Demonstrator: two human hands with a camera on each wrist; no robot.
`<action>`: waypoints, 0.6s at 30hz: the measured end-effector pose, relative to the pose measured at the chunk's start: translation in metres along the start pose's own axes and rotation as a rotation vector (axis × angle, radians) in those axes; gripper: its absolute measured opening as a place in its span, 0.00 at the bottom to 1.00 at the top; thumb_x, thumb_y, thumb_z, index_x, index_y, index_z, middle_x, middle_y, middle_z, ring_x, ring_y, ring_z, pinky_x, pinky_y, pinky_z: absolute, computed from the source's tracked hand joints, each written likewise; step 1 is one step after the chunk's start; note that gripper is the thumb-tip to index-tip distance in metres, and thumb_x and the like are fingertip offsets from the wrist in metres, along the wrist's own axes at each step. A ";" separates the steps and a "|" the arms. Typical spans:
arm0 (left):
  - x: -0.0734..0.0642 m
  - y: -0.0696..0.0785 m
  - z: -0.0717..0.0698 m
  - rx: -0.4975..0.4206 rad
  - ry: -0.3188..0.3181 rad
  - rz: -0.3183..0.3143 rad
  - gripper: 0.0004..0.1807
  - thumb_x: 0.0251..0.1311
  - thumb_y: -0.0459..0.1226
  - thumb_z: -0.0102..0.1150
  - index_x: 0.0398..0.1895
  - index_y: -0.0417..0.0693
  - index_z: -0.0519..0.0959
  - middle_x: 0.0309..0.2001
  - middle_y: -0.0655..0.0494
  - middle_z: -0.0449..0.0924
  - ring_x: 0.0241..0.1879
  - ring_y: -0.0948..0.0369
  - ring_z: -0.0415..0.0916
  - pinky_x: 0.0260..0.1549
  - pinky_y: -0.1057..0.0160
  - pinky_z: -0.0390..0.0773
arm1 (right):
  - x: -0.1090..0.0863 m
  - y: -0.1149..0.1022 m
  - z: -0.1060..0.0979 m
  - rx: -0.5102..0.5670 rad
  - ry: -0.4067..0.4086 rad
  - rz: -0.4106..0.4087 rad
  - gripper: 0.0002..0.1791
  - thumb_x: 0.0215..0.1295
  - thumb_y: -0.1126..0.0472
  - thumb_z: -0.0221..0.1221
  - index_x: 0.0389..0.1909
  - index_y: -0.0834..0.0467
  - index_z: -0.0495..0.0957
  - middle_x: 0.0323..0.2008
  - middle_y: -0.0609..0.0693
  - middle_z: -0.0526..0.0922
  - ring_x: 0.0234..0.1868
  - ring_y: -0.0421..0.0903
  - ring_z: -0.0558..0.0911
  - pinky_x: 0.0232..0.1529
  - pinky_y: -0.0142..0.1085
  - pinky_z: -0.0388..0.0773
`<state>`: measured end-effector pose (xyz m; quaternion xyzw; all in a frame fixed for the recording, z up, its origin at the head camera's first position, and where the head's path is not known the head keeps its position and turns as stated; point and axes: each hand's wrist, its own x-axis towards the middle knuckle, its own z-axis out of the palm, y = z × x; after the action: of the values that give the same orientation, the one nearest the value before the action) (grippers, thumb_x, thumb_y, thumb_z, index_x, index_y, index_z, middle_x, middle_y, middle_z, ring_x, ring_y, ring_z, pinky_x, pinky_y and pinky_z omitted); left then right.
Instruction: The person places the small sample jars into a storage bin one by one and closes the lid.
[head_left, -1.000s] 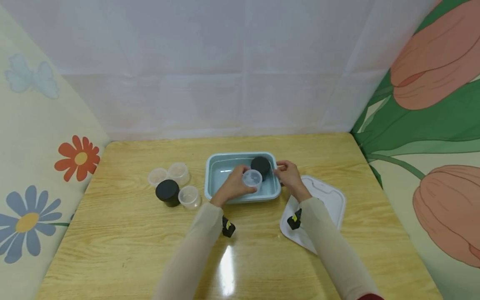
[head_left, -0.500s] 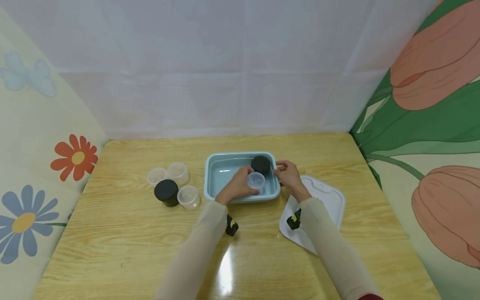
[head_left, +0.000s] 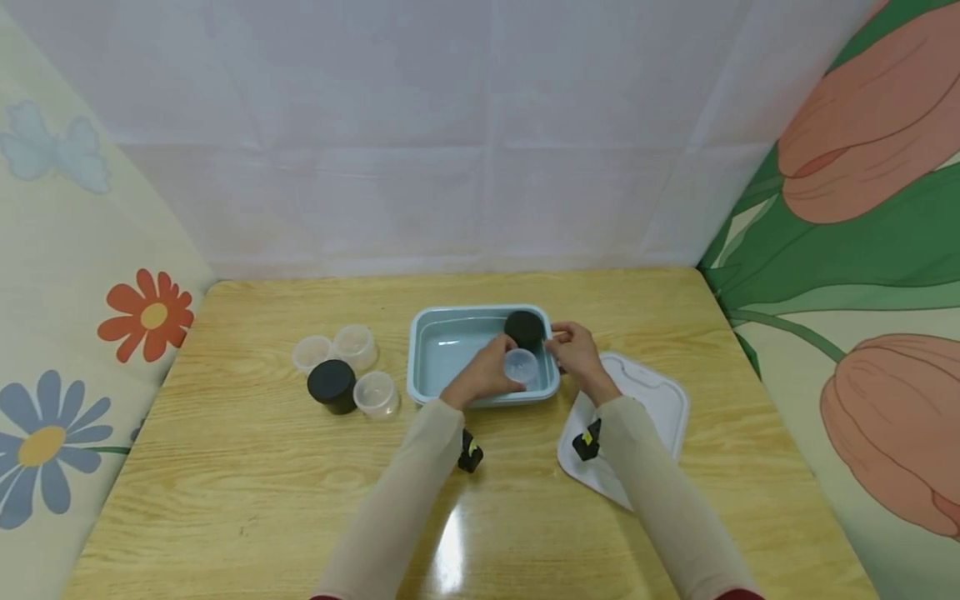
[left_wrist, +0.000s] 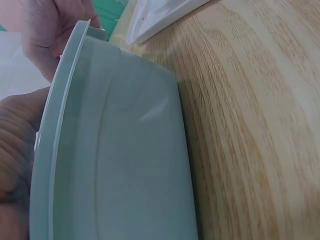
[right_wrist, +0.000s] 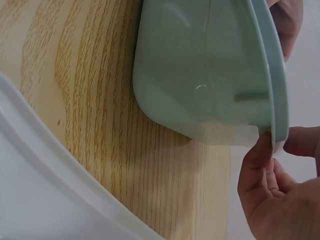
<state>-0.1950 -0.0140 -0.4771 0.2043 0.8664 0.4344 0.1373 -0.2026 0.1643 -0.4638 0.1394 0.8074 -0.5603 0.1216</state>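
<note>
My left hand point(head_left: 483, 373) reaches over the front wall of a light blue rectangular tub point(head_left: 415, 354). Between its thumb and fingers it holds a small clear round plastic cup point(head_left: 521, 367), low inside the tub's right end. Just behind that cup stands a round black container point(head_left: 523, 327), also in the tub. My right hand point(head_left: 577, 357) is at the tub's right side; in the right wrist view, thumb and fingers of the right hand point(right_wrist: 280, 195) pinch the tub's rim point(right_wrist: 277, 85). The cup is hidden behind the tub wall point(left_wrist: 135, 135) in the left wrist view.
Left of the tub, a second black container point(head_left: 332, 383) stands among clear cups, one point(head_left: 377, 393) near the tub and others point(head_left: 355, 346) behind. A white lid point(head_left: 660, 396) lies partly under the right forearm. All stand on a wooden table point(head_left: 262, 500) against a white backdrop.
The left hand has moved a little to the right with the clear cup and brought it lower into the tub, in front of the black container. The right hand stays at the rim.
</note>
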 end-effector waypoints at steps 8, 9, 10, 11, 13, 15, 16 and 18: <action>0.000 0.004 0.000 0.027 -0.013 -0.027 0.34 0.40 0.33 0.76 0.51 0.34 0.67 0.48 0.40 0.74 0.49 0.49 0.72 0.53 0.53 0.73 | 0.001 0.001 -0.001 0.020 0.006 -0.040 0.20 0.65 0.66 0.55 0.58 0.64 0.70 0.40 0.57 0.75 0.30 0.42 0.74 0.25 0.34 0.78; 0.001 0.004 0.000 0.029 -0.011 -0.029 0.34 0.40 0.33 0.76 0.51 0.34 0.67 0.47 0.40 0.74 0.48 0.50 0.72 0.52 0.53 0.73 | 0.001 0.002 -0.001 0.021 0.006 -0.045 0.20 0.64 0.66 0.55 0.57 0.64 0.70 0.40 0.57 0.75 0.29 0.42 0.74 0.25 0.35 0.79; 0.001 0.003 0.000 0.026 -0.010 -0.031 0.34 0.40 0.33 0.76 0.51 0.34 0.67 0.46 0.40 0.74 0.47 0.50 0.72 0.51 0.53 0.73 | 0.001 0.002 -0.002 0.023 0.006 -0.048 0.20 0.64 0.67 0.55 0.57 0.64 0.70 0.39 0.57 0.75 0.29 0.42 0.74 0.25 0.36 0.79; 0.001 0.003 0.000 0.025 -0.012 -0.037 0.34 0.41 0.33 0.75 0.51 0.34 0.67 0.46 0.41 0.73 0.46 0.50 0.72 0.50 0.53 0.73 | 0.001 0.002 -0.002 0.022 0.005 -0.047 0.20 0.64 0.67 0.55 0.57 0.64 0.70 0.39 0.57 0.75 0.29 0.42 0.74 0.24 0.36 0.78; 0.001 0.003 0.000 0.021 -0.019 -0.052 0.34 0.41 0.33 0.75 0.51 0.34 0.67 0.46 0.41 0.73 0.47 0.50 0.72 0.51 0.53 0.73 | 0.001 0.002 -0.001 0.018 0.006 -0.039 0.20 0.64 0.66 0.55 0.57 0.64 0.70 0.40 0.57 0.75 0.29 0.42 0.74 0.24 0.35 0.78; 0.001 0.003 0.000 0.017 -0.030 -0.067 0.34 0.42 0.33 0.75 0.51 0.35 0.67 0.47 0.40 0.73 0.48 0.50 0.72 0.52 0.53 0.72 | 0.001 0.001 -0.001 0.006 0.010 -0.016 0.21 0.65 0.66 0.55 0.59 0.63 0.70 0.42 0.57 0.75 0.30 0.42 0.74 0.25 0.34 0.78; 0.001 0.003 0.000 0.015 -0.035 -0.073 0.33 0.42 0.33 0.75 0.51 0.35 0.67 0.48 0.40 0.73 0.49 0.49 0.72 0.53 0.53 0.72 | 0.001 0.001 0.000 0.005 0.011 -0.009 0.21 0.65 0.66 0.55 0.59 0.63 0.70 0.42 0.57 0.74 0.31 0.41 0.74 0.24 0.32 0.77; 0.001 0.003 -0.001 0.017 -0.042 -0.075 0.33 0.43 0.33 0.74 0.51 0.35 0.67 0.49 0.40 0.73 0.50 0.49 0.72 0.54 0.52 0.72 | 0.001 0.000 0.001 0.001 0.014 -0.005 0.21 0.65 0.66 0.54 0.60 0.63 0.69 0.41 0.56 0.74 0.30 0.40 0.73 0.23 0.30 0.76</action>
<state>-0.1953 -0.0124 -0.4741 0.1817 0.8741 0.4173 0.1700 -0.2037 0.1639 -0.4645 0.1413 0.8084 -0.5599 0.1143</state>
